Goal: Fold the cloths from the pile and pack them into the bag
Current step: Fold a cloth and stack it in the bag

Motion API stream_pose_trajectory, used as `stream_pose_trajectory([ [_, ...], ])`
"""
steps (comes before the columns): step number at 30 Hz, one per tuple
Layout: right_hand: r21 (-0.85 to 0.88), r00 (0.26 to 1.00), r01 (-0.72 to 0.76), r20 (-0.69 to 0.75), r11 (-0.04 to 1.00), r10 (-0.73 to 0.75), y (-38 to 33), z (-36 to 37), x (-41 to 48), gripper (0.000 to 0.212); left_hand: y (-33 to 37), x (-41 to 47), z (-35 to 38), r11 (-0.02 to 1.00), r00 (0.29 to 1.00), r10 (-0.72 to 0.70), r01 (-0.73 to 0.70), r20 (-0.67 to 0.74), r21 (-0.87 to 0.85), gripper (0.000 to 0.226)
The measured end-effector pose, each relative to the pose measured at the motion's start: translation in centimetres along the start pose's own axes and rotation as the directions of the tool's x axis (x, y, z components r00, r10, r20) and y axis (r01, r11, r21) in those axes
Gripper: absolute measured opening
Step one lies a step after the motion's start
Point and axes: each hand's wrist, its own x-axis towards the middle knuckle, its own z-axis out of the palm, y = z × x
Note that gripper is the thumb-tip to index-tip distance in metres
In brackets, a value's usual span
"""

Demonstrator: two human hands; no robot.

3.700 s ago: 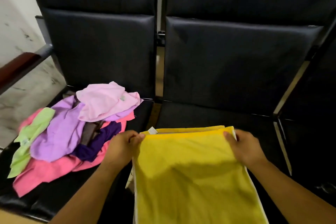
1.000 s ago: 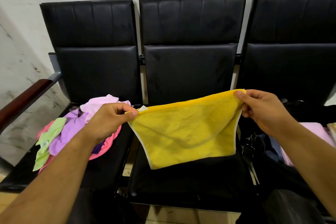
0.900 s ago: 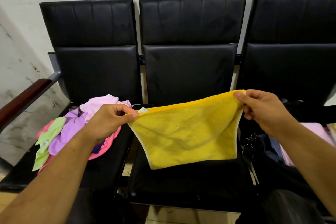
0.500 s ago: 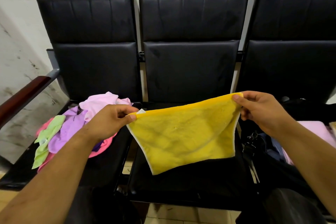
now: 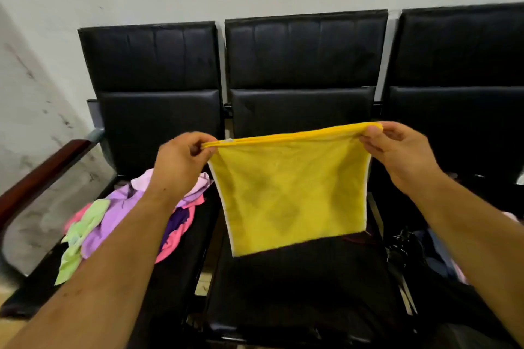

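Yellow cloth (image 5: 289,195) lifted higher, pulled taut; fingers of left hand (image 5: 181,167), right hand (image 5: 402,156) pinch top corners.

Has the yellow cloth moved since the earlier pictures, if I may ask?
Yes: the yellow cloth rose from the middle seat to hang before its backrest.

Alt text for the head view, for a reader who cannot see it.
The left hand and right hand hold a folded yellow cloth up by its top corners over the middle seat. A pile of coloured cloths lies on the left seat.
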Motion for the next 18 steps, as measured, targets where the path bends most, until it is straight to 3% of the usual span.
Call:
stream_pose_trajectory([
  [3,0.031,0.996,0.083,0.015,0.996,-0.084,-2.0,0.5,-0.7,0.015,1.0,0.2,-1.7,0.997,0.996,0.011,-0.017,-0.090,-0.074,0.013],
  [9,-0.110,0.993,0.079,0.098,0.991,-0.069,0.7,-2.6,-6.3,0.011,1.2,-6.2,-2.5,0.988,0.999,-0.039,0.034,-0.029,-0.152,0.012],
  [13,-0.250,0.992,-0.038,0.109,0.968,0.067,6.5,-5.6,-11.7,0.008,-1.3,-13.0,-0.8,0.963,0.966,-0.162,0.199,0.203,-0.180,0.013],
  [16,-0.412,0.972,-0.121,0.136,0.903,0.192,11.5,-8.0,-15.0,0.010,-4.1,-18.0,1.3,0.945,0.850,-0.220,0.308,0.479,-0.113,0.014],
  [18,-0.522,0.942,-0.175,0.158,0.835,0.296,14.5,-9.1,-16.1,0.006,-6.0,-20.1,2.7,0.938,0.769,-0.254,0.343,0.587,-0.044,0.014],
])
